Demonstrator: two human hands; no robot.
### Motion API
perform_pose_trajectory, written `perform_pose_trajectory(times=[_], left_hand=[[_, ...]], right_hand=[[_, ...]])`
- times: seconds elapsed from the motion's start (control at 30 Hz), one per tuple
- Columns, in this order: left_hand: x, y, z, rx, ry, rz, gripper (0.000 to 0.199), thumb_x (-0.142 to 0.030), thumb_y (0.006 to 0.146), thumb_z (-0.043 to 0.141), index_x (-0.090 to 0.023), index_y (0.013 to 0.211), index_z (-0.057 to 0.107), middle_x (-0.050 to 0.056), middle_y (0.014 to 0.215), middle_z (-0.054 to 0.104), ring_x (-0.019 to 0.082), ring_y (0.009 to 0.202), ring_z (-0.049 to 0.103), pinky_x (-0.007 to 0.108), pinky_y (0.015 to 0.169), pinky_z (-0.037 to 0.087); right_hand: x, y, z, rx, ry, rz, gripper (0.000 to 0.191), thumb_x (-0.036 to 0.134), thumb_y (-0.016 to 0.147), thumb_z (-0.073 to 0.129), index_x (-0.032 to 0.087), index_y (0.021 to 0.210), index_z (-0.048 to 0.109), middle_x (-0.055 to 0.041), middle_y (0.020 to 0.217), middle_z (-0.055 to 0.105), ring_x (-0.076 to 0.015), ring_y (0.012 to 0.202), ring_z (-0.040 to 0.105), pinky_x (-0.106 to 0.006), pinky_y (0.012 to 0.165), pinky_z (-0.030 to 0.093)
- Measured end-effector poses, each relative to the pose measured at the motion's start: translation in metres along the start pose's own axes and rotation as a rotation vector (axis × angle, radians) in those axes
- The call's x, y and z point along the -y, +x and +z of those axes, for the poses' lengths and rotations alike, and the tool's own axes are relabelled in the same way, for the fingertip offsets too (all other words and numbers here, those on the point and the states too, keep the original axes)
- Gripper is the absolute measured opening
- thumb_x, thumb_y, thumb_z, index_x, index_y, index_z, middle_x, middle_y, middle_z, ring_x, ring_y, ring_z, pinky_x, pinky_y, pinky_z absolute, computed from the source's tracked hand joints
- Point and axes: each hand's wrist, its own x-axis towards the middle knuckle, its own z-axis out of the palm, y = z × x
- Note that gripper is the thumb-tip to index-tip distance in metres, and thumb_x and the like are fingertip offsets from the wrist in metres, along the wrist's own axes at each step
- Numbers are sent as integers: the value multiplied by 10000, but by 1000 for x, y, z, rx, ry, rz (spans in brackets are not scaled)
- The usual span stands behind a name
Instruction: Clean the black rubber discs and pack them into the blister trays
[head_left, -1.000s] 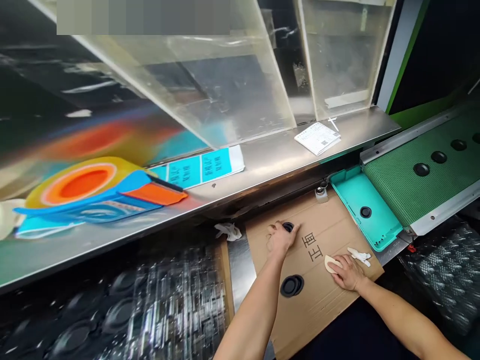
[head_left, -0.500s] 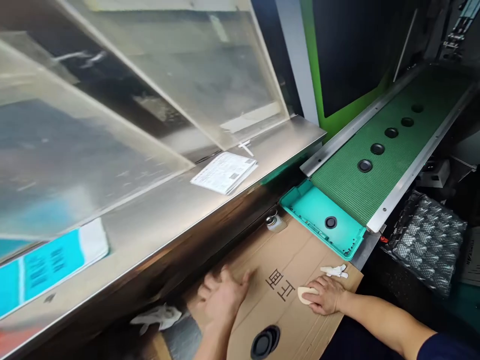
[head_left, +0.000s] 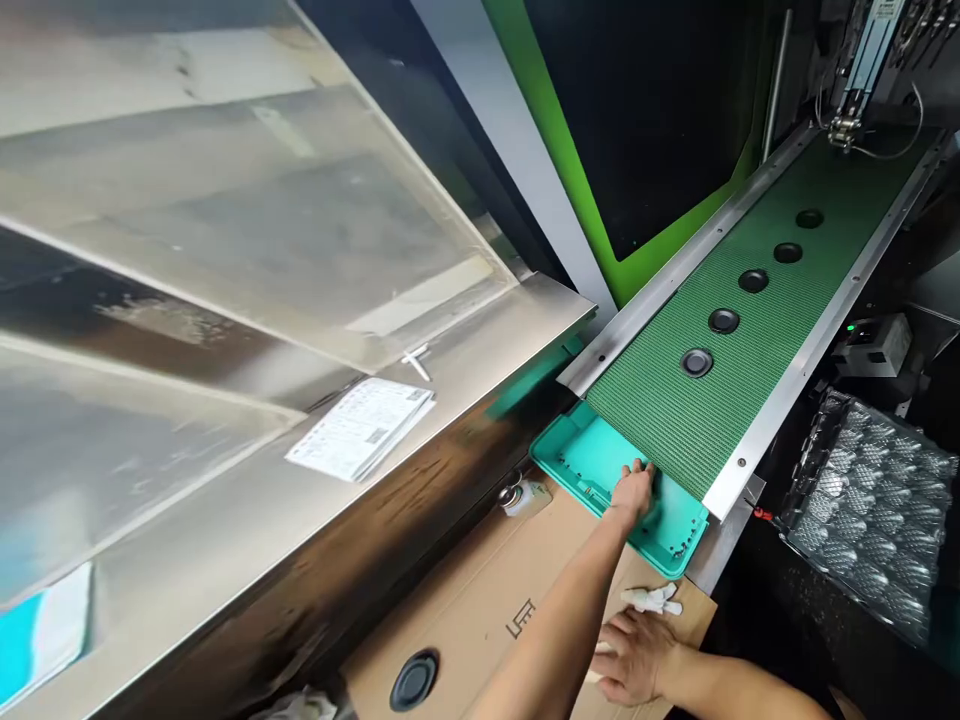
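Note:
My left hand (head_left: 634, 492) reaches into the teal tray (head_left: 559, 455) at the conveyor's end. Its fingers are curled around a round black part (head_left: 657, 490), mostly hidden by the hand. My right hand (head_left: 637, 655) rests low on the cardboard sheet (head_left: 480, 590), its fingers closed over a pale flat pad (head_left: 601, 650) of which only edges show. Just above that hand lies a crumpled white scrap (head_left: 652, 599). Other round black parts (head_left: 414, 680) lie at the cardboard's lower left, apparently one overlapping another.
Several round black parts (head_left: 697, 362) sit in a row on the green conveyor belt (head_left: 652, 400). A small glass jar (head_left: 511, 494) stands beside the tray. Folded paper (head_left: 360, 428) lies on the metal ledge. Clear moulded trays (head_left: 870, 510) are at right, and a robot arm (head_left: 847, 125) hangs over the far belt.
My left hand has moved from above the cardboard into the teal tray, onto the round black part there. My right hand stays on the pad. The view has shifted, and the robot arm shows more.

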Motion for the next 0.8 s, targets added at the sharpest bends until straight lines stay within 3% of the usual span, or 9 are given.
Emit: perform_pose_trajectory(times=[0.1,0.17,0.3,0.4,0.53,0.6,0.67,0.8], left_hand=[[4,-18,-13,-72,-11,-42,568,-211,721,679,-137,1277,590,207,1290,515,372,1193,534,464,1015,443],[10,-46,-25,-187,-154,-74,525,-266,774,646,-154,1283,584,174,1275,530,321,1147,572,445,1026,449],[41,-142,-31,-322,-973,-121,285,-403,819,657,-190,1005,625,106,1160,642,241,994,658,382,898,540],[76,-226,1,-360,-1626,-270,292,-452,828,662,-177,914,618,130,1185,676,271,1054,679,377,871,567],[103,-310,73,-436,-2169,-438,319,-382,824,625,-162,1055,632,168,1130,705,321,1132,671,432,901,583],[102,-330,104,-507,-2292,-427,354,-378,831,590,-163,1111,620,178,1141,703,330,1198,638,487,980,552],[95,-337,125,-618,-2347,-405,358,-362,835,558,-175,1136,608,166,1179,697,318,1240,613,525,1048,507],[78,-332,137,-791,-2332,-351,433,-303,829,498,-172,1233,585,134,1291,657,283,1264,594,506,1105,466]], right_hand=[[0,1,-8,19,20,-17,326,466,895,592,261,1149,585,-43,1333,573,-261,1058,526,-419,821,494],[1,2,-14,30,25,-8,351,455,905,592,260,1196,570,-44,1367,551,-267,1076,523,-428,838,497],[1,3,-23,69,-12,-12,472,423,899,637,262,1327,518,-78,1387,526,-292,1085,524,-472,878,501],[-2,3,-26,89,-17,-22,485,349,906,645,257,1366,520,-119,1348,541,-316,1119,520,-500,905,492],[3,12,-38,18,184,126,409,214,906,598,261,1313,606,-125,1267,583,-294,1140,538,-473,954,490],[17,21,-47,-44,351,216,401,226,934,550,249,1330,610,-124,1196,613,-276,1104,569,-448,952,509],[39,29,-56,-48,489,214,413,283,963,525,251,1371,587,-118,1187,618,-271,1104,581,-438,968,518],[85,30,-69,85,512,95,419,281,947,557,253,1363,601,-109,1207,583,-263,1132,559,-411,1007,511]])
